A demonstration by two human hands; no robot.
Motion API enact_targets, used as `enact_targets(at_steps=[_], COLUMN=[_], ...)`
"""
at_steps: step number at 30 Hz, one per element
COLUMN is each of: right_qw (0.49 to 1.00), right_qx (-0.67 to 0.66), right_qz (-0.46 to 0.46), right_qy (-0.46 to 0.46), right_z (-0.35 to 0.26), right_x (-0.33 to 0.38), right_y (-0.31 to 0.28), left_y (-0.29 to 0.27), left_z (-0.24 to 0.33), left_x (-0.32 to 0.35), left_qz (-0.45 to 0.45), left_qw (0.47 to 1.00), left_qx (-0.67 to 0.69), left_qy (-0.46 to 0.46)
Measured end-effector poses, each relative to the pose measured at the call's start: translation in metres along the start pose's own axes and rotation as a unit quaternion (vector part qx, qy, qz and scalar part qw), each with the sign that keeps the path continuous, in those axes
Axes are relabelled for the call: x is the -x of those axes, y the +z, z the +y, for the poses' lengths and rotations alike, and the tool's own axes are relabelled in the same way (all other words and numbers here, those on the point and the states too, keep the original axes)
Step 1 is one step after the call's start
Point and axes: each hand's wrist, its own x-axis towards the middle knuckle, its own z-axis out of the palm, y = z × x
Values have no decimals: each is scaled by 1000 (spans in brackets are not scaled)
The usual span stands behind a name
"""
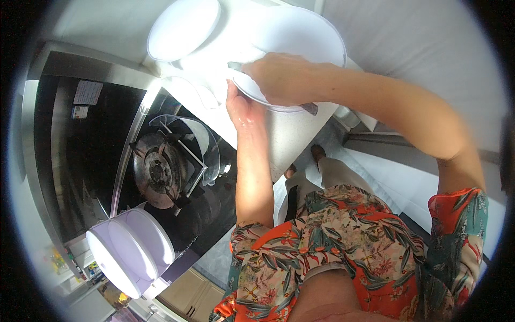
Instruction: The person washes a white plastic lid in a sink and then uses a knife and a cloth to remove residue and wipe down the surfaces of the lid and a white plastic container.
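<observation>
Left hand: my left hand grasps a round white smooth-surfaced dish at its near left edge, thumb up along the side, the other fingers hidden beneath it.
Right hand: my right hand is laid over the top of that dish, fingers bent; what it may be gripping is hidden, so I cannot tell whether it is clenched on anything.
Dish position: between my two hands, above the counter; its pale rim shows under my right palm.
Grey edge: a small grey piece shows just beside my right fingertips, its kind unclear.
Dark end: a dark flat tip sticks out past the dish's near rim, below my right wrist.
Counter: a white speckled worktop runs beneath and just right of my left forearm.
Beyond the grip: a large round white piece lies past my right hand; a white oval disc stands farther left.
Cooktop: left of my left forearm, a black glass surface bears a round metal gas burner with a curved clear shield beside it.
Rack: a pale lavender tiered holder sits well apart, nearer my body and left.
</observation>
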Motion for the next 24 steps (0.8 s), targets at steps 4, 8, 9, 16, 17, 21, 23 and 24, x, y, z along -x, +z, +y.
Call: enact_targets(at_steps=[4,8,9,16,17,21,23,24], right_qw=[997,990,991,999,999,995,997,996], right_qx=[-26,-15,-19,-24,-32,15,5,-1], right_qz=[-78,-138,-134,-20,-23,-85,-81,-81], right_qy=[13,-13,-15,-7,-9,44,-7,-34], right_z=[-4,-2,-3,-2,-2,0,6,7], right_x=[10,46,46,5,-1,-10,-3,2], right_y=[-4,-9,-9,-11,-16,-17,-17,-19], left_y=[-5,-6,-2,6,2,5,7,9], left_z=[1,1,-3,-5,-2,-3,-1,1], left_x=[-2,1,2,6,2,3,4,6], left_qz=[19,-23,13,9,-8,2,10,8], left_qw=[999,997,996,999,999,999,998,998], left_qx=[-28,-64,-66,-18,-20,-21,-36,-50], left_qy=[37,48,64,29,25,38,47,48])
